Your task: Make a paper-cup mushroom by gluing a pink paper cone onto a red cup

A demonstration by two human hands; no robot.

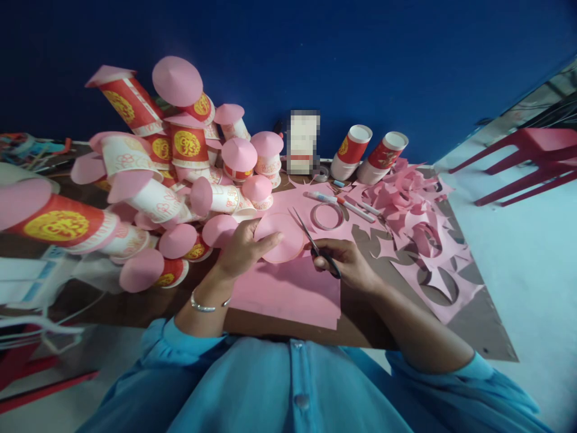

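My left hand (243,248) pinches a round pink paper disc (286,236) by its left side, thumb on top. In my right hand (345,263) is a pair of scissors (308,228) with black handles, its blades parted and pointing up and left over the disc's right edge. Beneath the disc lie pink paper sheets (288,294) on the brown table. A roll of tape (326,216) rests just beyond the scissors, beside a marker pen (356,210).
Several paper cups with pink paper cones (189,144) crowd the table's left side. Two stacks of cups (351,150) stand by the blue wall. Pink paper offcuts (424,222) cover the right side. A red stool (532,156) is on the floor at right.
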